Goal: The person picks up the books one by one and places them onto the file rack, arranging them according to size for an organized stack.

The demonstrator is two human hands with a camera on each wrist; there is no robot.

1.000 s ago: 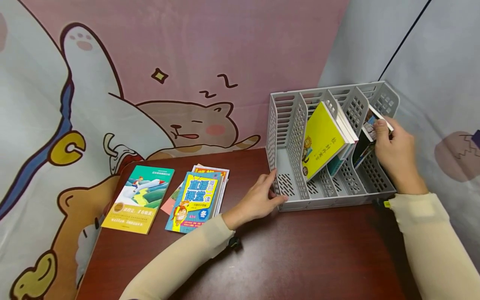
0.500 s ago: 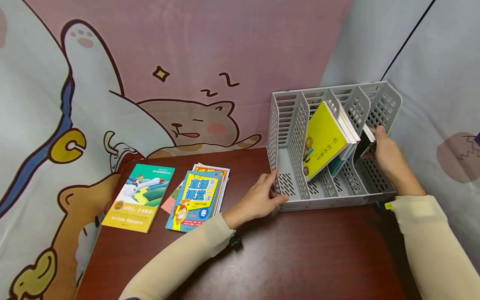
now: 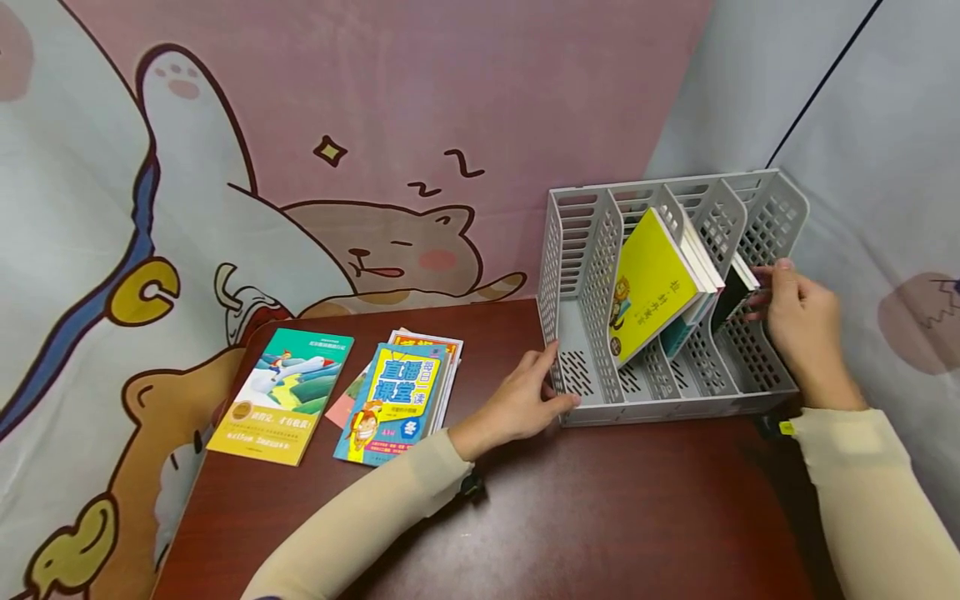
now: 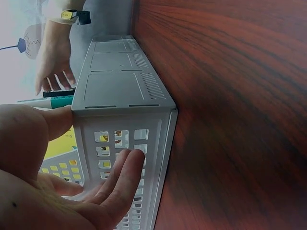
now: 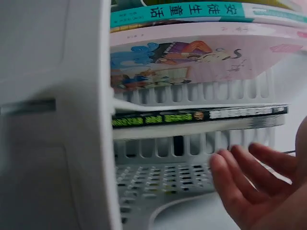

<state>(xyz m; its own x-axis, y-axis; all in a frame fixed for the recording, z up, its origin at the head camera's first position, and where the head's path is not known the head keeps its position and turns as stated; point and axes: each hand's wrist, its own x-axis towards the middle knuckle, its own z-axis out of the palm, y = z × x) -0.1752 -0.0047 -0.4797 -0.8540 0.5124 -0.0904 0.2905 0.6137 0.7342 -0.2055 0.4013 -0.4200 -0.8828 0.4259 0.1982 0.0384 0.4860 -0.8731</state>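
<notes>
The black-spined book (image 5: 201, 117) stands in the rightmost compartment of the gray four-compartment file organizer (image 3: 637, 410), beside the divider on its left. Its long axis runs roughly upright, its narrow spine faces the open front, and the yellow and white lettering runs lengthwise along that spine; the lower end is hidden behind the front lip. The right hand (image 3: 810, 329) is just beside this book, its fingers loosely bent and lying near one another, tips toward the cover, pinching nothing. The left hand (image 3: 517, 396) is at the organizer's front left corner, thumb on the front edge and its other fingers extended and slightly apart against the outer side wall. Left of the black-spined book, beyond the divider, are a pink-covered book (image 5: 192, 62) and a teal-spined book (image 5: 192, 12). A yellow book (image 3: 652, 287) leans farther left, its top tilted to the right. On the dark red-brown table (image 3: 615, 508), a green-and-yellow book (image 3: 281, 396) and a blue-and-yellow book (image 3: 393, 408) lie flat, the latter atop other books.
</notes>
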